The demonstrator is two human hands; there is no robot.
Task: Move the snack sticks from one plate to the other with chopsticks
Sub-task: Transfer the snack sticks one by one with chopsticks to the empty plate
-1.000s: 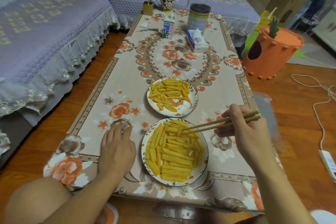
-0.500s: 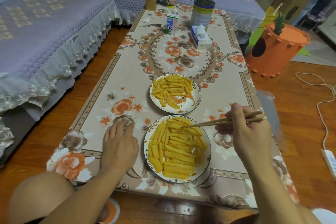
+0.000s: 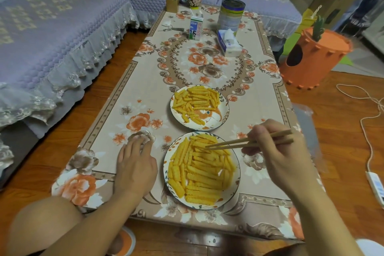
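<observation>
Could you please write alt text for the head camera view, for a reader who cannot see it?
A person's right hand holds chopsticks with tips over the near plate of yellow snack sticks; the left hand lies flat on the floral tablecloth. A far plate holds fewer sticks.

Left hand [image 3: 136, 165]: bare, no ring, no watch, no glove. Left forearm bare up to frame edge, no sleeve in view. Right hand [image 3: 278, 151]: bare, no ring, no band at wrist. Right forearm bare, no sleeve in view. Bare knee [image 3: 43, 224] at lower left, no trouser leg over it. Orange slipper with pale rim [image 3: 125, 244] on foot below left forearm, only part showing. Nails short, unpainted where visible. White patch at bottom right corner, too cropped to identify.
</observation>
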